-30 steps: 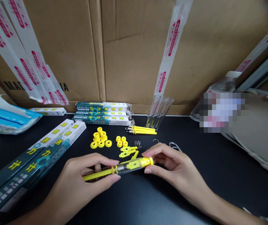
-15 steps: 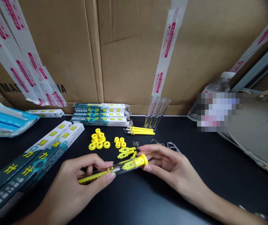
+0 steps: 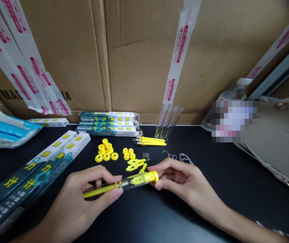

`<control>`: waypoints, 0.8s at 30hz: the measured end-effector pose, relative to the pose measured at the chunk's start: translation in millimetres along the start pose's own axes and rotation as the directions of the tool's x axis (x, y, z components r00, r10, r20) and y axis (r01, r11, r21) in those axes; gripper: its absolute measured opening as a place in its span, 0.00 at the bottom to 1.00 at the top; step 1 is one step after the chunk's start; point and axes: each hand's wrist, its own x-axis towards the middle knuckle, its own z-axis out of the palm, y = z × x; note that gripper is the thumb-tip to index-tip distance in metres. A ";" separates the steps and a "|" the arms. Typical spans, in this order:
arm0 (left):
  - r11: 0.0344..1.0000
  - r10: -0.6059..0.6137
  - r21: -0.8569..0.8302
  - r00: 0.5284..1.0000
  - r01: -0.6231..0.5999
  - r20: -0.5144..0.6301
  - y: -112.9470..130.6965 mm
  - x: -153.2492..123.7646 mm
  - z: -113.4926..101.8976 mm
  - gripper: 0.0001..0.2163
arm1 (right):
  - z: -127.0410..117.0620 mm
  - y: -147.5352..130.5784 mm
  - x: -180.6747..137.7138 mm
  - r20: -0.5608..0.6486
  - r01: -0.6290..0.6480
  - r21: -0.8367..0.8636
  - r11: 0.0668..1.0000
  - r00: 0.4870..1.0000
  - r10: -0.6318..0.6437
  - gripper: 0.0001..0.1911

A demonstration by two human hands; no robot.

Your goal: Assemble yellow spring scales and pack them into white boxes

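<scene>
Presently, left grip (image 3: 77, 199): clear tube (image 3: 129, 184) is clamped.
Right grip (image 3: 183, 180): yellow cap (image 3: 152, 176) is pinched, contact not fully visible.
Counter (image 3: 139, 219): yellow rings (image 3: 106, 159) are laid behind.

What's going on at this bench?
A person is working on a clear tube with both hands. The left hand holds it tilted above the black table, yellow and metal parts showing inside. The right hand is at the yellow cap on its end; its exact grip is hidden. Loose yellow rings, small springs and metal hooks lie beyond.
</scene>
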 end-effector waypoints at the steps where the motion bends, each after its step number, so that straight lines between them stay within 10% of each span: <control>1: 1.000 0.006 -0.011 1.000 -0.006 0.005 0.5 0.2 -0.2 0.09 | 0.5 -0.5 0.1 -0.012 0.035 -0.023 0.999 0.999 -0.035 0.10; 24: 0.992 0.114 0.050 0.993 -0.112 -0.043 5.9 -1.0 4.4 0.06 | 3.7 3.0 -3.8 -0.049 -0.012 -0.071 0.997 0.999 0.009 0.07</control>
